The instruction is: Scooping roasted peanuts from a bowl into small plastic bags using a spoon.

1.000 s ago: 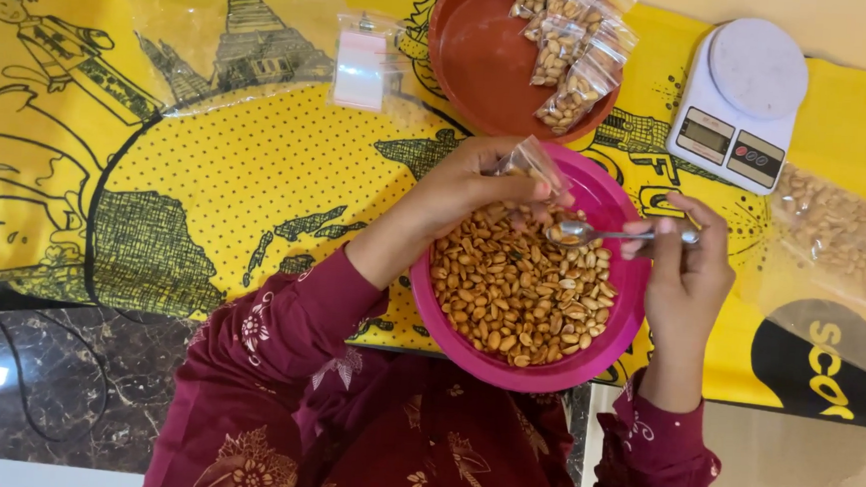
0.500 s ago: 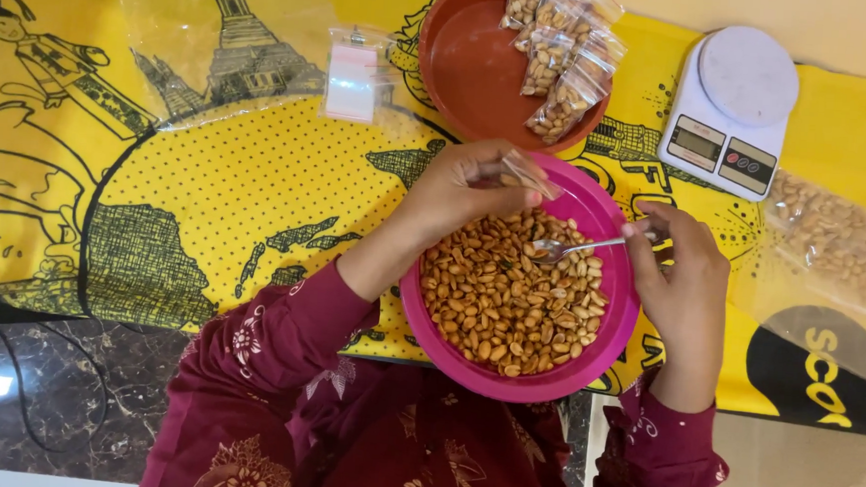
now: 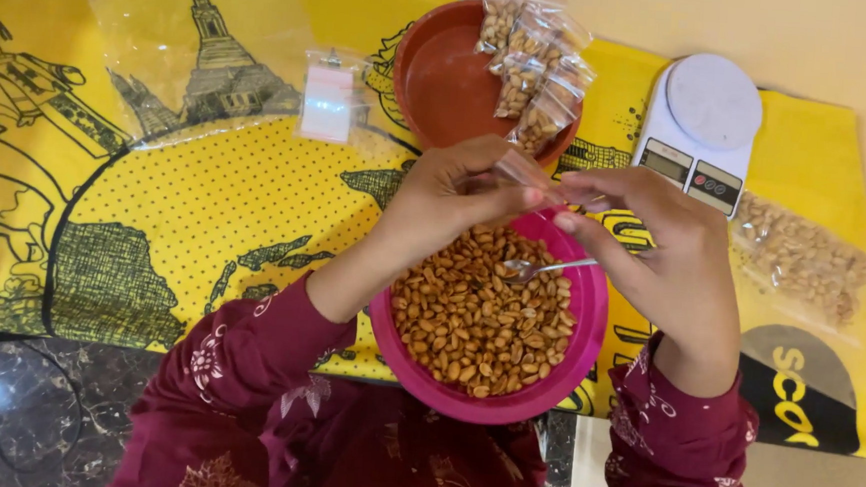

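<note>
My left hand point(image 3: 446, 194) holds a small clear plastic bag point(image 3: 520, 169) above the far rim of a pink bowl point(image 3: 588, 323) full of roasted peanuts point(image 3: 479, 317). The thumb and fingers of my right hand point(image 3: 673, 248) pinch the same bag at its mouth. A metal spoon point(image 3: 542, 269) lies on the peanuts with its handle on the bowl's right side, and neither hand touches it.
Behind the pink bowl, a red-brown bowl point(image 3: 443, 84) holds several small filled peanut bags point(image 3: 529, 69). A white kitchen scale point(image 3: 700, 130) and a large bag of peanuts point(image 3: 803, 256) lie at the right. A stack of empty small bags point(image 3: 328, 102) rests on the yellow printed cloth point(image 3: 235, 201).
My right hand let go of the spoon, which now rests in the pink bowl, and rose to the small bag held by my left hand. The view shifted slightly.
</note>
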